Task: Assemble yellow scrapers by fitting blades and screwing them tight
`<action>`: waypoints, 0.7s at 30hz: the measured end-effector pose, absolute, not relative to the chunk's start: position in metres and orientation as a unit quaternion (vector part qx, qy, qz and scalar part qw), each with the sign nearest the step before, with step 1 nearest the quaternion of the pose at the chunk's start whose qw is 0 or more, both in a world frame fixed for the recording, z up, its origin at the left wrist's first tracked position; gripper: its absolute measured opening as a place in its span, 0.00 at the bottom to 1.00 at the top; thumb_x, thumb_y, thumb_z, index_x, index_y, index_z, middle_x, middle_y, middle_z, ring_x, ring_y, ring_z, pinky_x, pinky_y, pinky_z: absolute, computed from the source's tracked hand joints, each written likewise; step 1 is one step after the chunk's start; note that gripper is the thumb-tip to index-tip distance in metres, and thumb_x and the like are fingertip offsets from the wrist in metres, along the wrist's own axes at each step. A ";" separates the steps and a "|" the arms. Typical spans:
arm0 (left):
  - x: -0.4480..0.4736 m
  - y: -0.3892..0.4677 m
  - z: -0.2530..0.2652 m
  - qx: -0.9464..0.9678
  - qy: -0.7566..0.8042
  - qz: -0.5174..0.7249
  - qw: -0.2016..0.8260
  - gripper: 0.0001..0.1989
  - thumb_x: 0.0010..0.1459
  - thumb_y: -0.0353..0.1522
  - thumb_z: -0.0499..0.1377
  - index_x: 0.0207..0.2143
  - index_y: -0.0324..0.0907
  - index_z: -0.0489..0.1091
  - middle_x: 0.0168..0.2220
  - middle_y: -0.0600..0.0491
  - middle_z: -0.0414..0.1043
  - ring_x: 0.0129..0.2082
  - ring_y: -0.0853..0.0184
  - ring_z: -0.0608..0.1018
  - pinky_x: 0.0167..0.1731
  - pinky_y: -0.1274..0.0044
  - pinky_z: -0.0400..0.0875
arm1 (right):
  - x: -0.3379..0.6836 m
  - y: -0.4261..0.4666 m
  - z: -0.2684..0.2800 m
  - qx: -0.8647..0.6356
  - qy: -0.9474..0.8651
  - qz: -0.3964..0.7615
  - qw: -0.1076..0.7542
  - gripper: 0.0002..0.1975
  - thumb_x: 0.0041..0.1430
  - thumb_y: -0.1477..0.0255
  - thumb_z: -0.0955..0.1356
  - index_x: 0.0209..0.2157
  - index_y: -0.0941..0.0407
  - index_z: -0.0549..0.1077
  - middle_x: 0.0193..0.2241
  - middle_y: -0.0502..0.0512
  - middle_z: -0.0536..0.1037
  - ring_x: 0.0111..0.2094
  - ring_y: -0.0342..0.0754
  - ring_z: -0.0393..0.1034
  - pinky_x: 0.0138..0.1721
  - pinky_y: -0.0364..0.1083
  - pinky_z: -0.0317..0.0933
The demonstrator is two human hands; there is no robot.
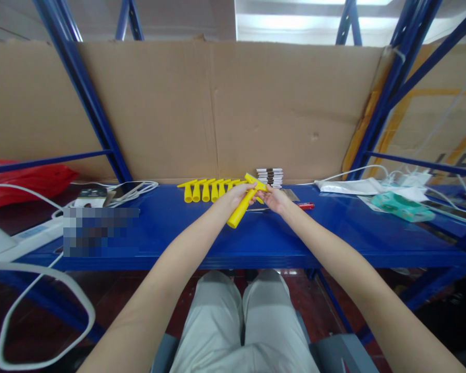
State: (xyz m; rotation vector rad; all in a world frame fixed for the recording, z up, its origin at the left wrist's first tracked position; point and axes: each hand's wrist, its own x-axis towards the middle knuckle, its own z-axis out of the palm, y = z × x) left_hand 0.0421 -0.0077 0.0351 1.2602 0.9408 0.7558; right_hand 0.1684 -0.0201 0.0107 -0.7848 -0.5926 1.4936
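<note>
Left hand (241,194) and right hand (276,199) on one yellow T-shaped tool (239,211), centre of frame, above the blue shelf (171,230).
Far left: red plastic sheet (27,182), then a looped white cable (143,187) toward the shelf's back. Just left of centre: row of yellow T-shaped pieces (205,192), side by side, handle ends facing the viewer. Centre: left fingers closed about the tool's neck, handle slanting to lower left; right fingers pinching the right end of its crosspiece. Behind the right hand: stack of white bundles (276,177) with dark middles. Just right of that hand: red-handled item (306,206), lying flat. Right of frame: long white packet (349,186), then crumpled teal packet (404,206).
</note>
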 end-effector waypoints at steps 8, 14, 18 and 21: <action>0.028 -0.010 0.038 0.733 0.511 0.362 0.264 0.18 0.63 0.38 0.50 0.46 0.34 0.71 0.34 0.45 0.76 0.28 0.67 0.77 0.27 0.78 0.71 | 0.181 -0.006 0.003 -0.392 -0.287 0.616 0.621 0.12 0.58 0.85 0.57 0.32 0.58 0.67 0.22 0.54 0.73 0.25 0.42 0.72 0.33 0.39 0.71; 0.000 -0.030 0.025 0.844 0.476 0.193 -0.153 0.22 0.61 0.32 0.52 0.58 0.45 0.63 0.47 0.45 0.73 0.45 0.60 0.76 0.43 0.72 0.69 | 0.179 -0.006 0.004 -0.372 -0.279 0.587 0.663 0.13 0.56 0.88 0.58 0.32 0.57 0.65 0.23 0.54 0.76 0.29 0.42 0.75 0.34 0.40 0.72; -0.005 -0.042 0.013 0.865 0.451 0.113 -0.190 0.21 0.63 0.33 0.50 0.58 0.46 0.63 0.45 0.45 0.73 0.43 0.60 0.77 0.40 0.72 0.69 | 0.177 -0.011 0.008 -0.371 -0.268 0.588 0.667 0.14 0.58 0.88 0.57 0.31 0.58 0.65 0.22 0.54 0.76 0.28 0.41 0.75 0.34 0.38 0.71; -0.005 -0.044 0.009 0.862 0.454 0.118 -0.189 0.21 0.63 0.34 0.50 0.58 0.45 0.63 0.46 0.44 0.72 0.43 0.59 0.77 0.41 0.71 0.70 | 0.178 -0.013 0.008 -0.376 -0.272 0.592 0.659 0.13 0.58 0.88 0.57 0.32 0.58 0.66 0.22 0.54 0.77 0.27 0.42 0.75 0.33 0.39 0.71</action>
